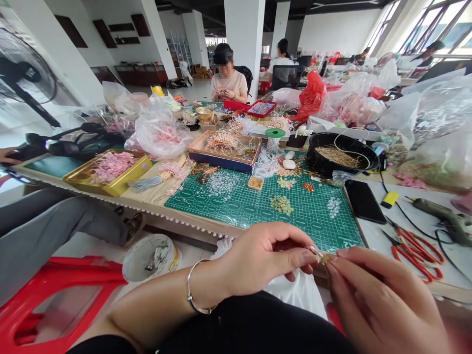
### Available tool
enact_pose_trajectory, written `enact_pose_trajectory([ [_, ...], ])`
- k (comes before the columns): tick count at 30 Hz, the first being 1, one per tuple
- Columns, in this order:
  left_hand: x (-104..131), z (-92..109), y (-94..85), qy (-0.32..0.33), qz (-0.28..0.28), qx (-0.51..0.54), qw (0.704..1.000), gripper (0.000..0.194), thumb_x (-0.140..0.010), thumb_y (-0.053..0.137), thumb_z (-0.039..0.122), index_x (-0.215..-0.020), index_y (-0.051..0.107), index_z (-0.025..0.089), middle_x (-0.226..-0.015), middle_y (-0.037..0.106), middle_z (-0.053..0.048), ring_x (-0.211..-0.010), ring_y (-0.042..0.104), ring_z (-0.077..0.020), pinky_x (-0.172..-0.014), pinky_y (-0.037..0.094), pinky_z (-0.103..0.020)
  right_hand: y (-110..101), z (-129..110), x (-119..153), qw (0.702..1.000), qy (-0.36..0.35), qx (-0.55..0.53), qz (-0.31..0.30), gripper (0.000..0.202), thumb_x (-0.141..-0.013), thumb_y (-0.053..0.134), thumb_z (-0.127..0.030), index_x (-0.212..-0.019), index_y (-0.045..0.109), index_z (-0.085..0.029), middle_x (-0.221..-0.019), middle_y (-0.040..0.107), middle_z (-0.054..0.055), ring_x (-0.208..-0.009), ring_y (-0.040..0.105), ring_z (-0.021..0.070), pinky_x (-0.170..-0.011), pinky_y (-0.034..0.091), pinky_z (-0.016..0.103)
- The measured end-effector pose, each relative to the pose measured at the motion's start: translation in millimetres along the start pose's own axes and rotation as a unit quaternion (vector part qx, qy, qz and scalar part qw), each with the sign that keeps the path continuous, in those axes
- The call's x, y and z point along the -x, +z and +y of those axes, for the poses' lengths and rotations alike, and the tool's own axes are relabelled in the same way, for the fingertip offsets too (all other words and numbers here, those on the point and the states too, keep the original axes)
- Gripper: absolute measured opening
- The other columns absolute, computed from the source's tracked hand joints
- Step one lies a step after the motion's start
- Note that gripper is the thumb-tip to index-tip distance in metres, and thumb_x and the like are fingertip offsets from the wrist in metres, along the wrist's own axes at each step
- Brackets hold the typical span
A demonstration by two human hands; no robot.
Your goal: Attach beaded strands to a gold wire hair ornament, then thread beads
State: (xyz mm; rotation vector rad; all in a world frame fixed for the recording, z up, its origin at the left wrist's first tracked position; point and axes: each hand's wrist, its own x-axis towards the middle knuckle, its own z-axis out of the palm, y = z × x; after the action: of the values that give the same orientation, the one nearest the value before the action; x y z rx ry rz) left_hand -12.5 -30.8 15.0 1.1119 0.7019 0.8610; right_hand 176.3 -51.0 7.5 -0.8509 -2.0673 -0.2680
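Note:
My left hand (258,258) is closed in a pinch on a small beaded piece (315,253) with whitish, shiny parts. The fingertips of my right hand (383,290) pinch a yellowish-green bead (324,259) at the piece's right end, so the two hands nearly meet. Both are held just off the table's front edge, above my lap. Beyond them, on the green cutting mat (243,209), lie piles of yellow-green beads (282,204), transparent beads (221,183), orange beads (308,187) and a small box of gold beads (255,183).
Scissors (418,250), a phone (365,200) and a glue gun (442,214) lie right. Behind the mat stand a tray of hair ornaments (224,150) and a black bowl (341,152). A gold tin (106,172) holds pink flowers. A person (228,81) sits opposite.

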Motion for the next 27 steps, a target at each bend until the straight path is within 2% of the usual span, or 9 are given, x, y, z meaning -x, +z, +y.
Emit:
enact_pose_trajectory([
  [4, -3.5, -7.5, 3.6, 0.023, 0.007, 0.051, 0.998, 0.019, -0.081, 0.068, 0.030, -0.091, 0.069, 0.014, -0.073, 0.063, -0.002, -0.063, 0.061, -0.0090, -0.043, 0.038, -0.014, 4.2, -5.4, -3.0, 0.996, 0.078, -0.048, 0.002, 0.017, -0.084, 0.057, -0.006, -0.095, 0.058, -0.018, -0.095, 0.055, 0.006, -0.083, 0.054, 0.0129, -0.074, 0.047, 0.026],
  [7, -6.5, -11.3, 6.1, 0.023, 0.006, 0.110, 0.994, 0.015, -0.081, 0.068, 0.028, -0.087, 0.070, 0.014, -0.067, 0.061, -0.001, -0.057, 0.059, -0.0072, -0.039, 0.032, -0.012, 10.1, -8.6, -0.3, 0.983, 0.152, -0.105, 0.013, 0.011, -0.086, 0.056, -0.010, -0.092, 0.056, -0.019, -0.091, 0.054, 0.006, -0.083, 0.054, 0.0136, -0.066, 0.047, 0.025],
  [10, -7.9, -12.9, 7.5, 0.009, 0.009, 0.151, 0.988, 0.012, -0.078, 0.070, 0.024, -0.082, 0.070, 0.013, -0.072, 0.063, -0.003, -0.056, 0.060, -0.0069, -0.036, 0.030, -0.012, 16.3, -11.6, 6.3, 0.955, 0.219, -0.197, 0.037, 0.007, -0.086, 0.055, -0.017, -0.091, 0.051, -0.020, -0.091, 0.051, 0.007, -0.081, 0.054, 0.0159, -0.057, 0.046, 0.026],
  [13, -7.8, -13.5, 7.6, -0.006, 0.009, 0.169, 0.985, 0.012, -0.077, 0.071, 0.023, -0.081, 0.070, 0.012, -0.075, 0.065, -0.004, -0.056, 0.060, -0.0072, -0.036, 0.030, -0.012, 21.1, -12.6, 15.2, 0.920, 0.262, -0.288, 0.044, 0.005, -0.090, 0.047, -0.018, -0.086, 0.048, -0.022, -0.096, 0.049, 0.007, -0.081, 0.054, 0.0173, -0.061, 0.048, 0.032],
  [15, -7.3, -14.0, 7.3, -0.007, 0.006, 0.172, 0.985, 0.012, -0.077, 0.072, 0.023, -0.083, 0.071, 0.013, -0.075, 0.065, -0.005, -0.057, 0.061, -0.0073, -0.036, 0.031, -0.012, 22.5, -12.1, 19.8, 0.914, 0.269, -0.302, 0.039, 0.011, -0.091, 0.044, -0.016, -0.083, 0.048, -0.022, -0.098, 0.048, 0.007, -0.081, 0.053, 0.0166, -0.063, 0.048, 0.032],
  [23, -4.5, -13.6, 8.9, -0.018, 0.000, 0.200, 0.980, 0.015, -0.079, 0.070, 0.027, -0.084, 0.072, 0.014, -0.075, 0.065, -0.005, -0.057, 0.060, -0.0073, -0.036, 0.030, -0.012, 18.0, -15.1, 15.2, 0.938, 0.220, -0.267, 0.004, 0.010, -0.089, 0.053, -0.011, -0.088, 0.050, -0.020, -0.098, 0.048, 0.005, -0.090, 0.050, 0.0126, -0.068, 0.046, 0.022],
  [25, -3.8, -12.7, 10.7, -0.036, -0.002, 0.215, 0.976, 0.014, -0.077, 0.072, 0.027, -0.081, 0.072, 0.013, -0.072, 0.064, -0.005, -0.055, 0.059, -0.0070, -0.036, 0.028, -0.012, 17.3, -16.1, 15.5, 0.927, 0.228, -0.297, 0.002, 0.011, -0.090, 0.052, -0.010, -0.088, 0.050, -0.021, -0.097, 0.048, 0.005, -0.090, 0.050, 0.0124, -0.070, 0.046, 0.021],
  [27, -2.9, -11.6, 12.7, -0.053, -0.001, 0.225, 0.973, 0.015, -0.075, 0.073, 0.026, -0.080, 0.072, 0.012, -0.071, 0.064, -0.005, -0.054, 0.059, -0.0067, -0.036, 0.026, -0.012, 16.5, -15.8, 18.9, 0.904, 0.245, -0.350, -0.007, 0.011, -0.091, 0.050, -0.010, -0.087, 0.050, -0.021, -0.096, 0.047, 0.004, -0.088, 0.050, 0.0129, -0.071, 0.046, 0.023],
])
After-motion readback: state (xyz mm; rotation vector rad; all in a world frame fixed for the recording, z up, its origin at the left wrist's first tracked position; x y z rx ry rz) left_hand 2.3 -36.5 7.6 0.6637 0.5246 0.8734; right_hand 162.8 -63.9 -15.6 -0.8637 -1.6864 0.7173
